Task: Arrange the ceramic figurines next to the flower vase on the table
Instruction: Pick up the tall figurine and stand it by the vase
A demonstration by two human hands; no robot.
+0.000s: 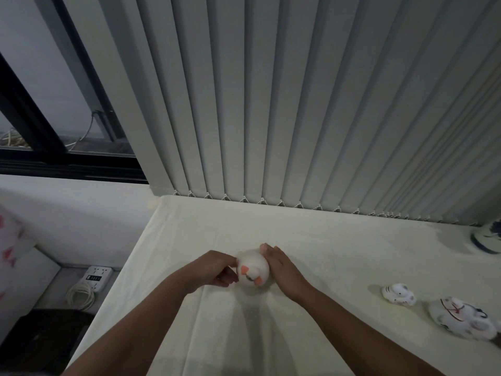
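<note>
A round white figurine with orange ears (253, 270) sits on the white-clothed table (325, 240), held between both hands. My left hand (214, 270) grips its left side with thumb and fingers. My right hand (282, 270) presses flat against its right side. Farther right, a small white cat figurine (399, 294) lies on the cloth, and a larger white figurine with dark and red markings (465, 320) lies near the right edge. The blue-and-white flower vase (488, 238) shows only partly at the far right edge.
Grey vertical blinds (298, 104) hang along the table's far edge. Left of the table are a dark-framed window (54, 118), a white power strip with coiled cable (95, 279) on a low shelf, and a dark box (40, 340).
</note>
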